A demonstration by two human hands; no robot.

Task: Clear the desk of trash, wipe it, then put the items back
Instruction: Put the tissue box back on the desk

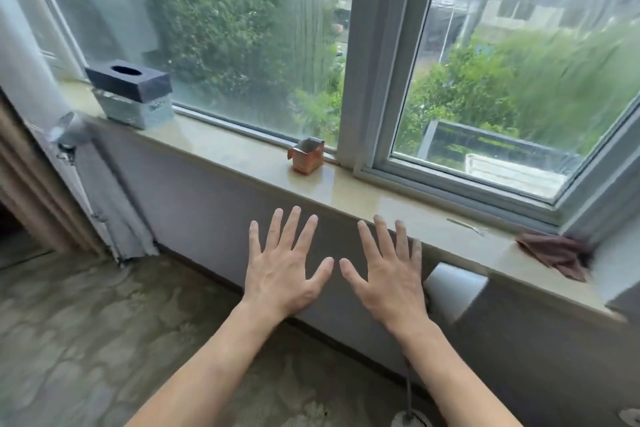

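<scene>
My left hand (287, 263) and my right hand (386, 267) are held out side by side with fingers spread, in front of the wall below a beige window ledge (363, 199); neither holds anything. On the ledge stands a small opened orange carton (307, 154) near the window frame. Farther right lie a clear plastic fork (467, 226) and a crumpled brown cloth (554, 253). At the ledge's left end sits a dark tissue box (130, 78) stacked on a pale blue box (136, 111).
A large window (242, 28) rises behind the ledge. A grey curtain (104, 198) hangs at the left. A white rounded object (455, 291) sits under the ledge by my right hand. Patterned carpet (86, 340) covers the floor.
</scene>
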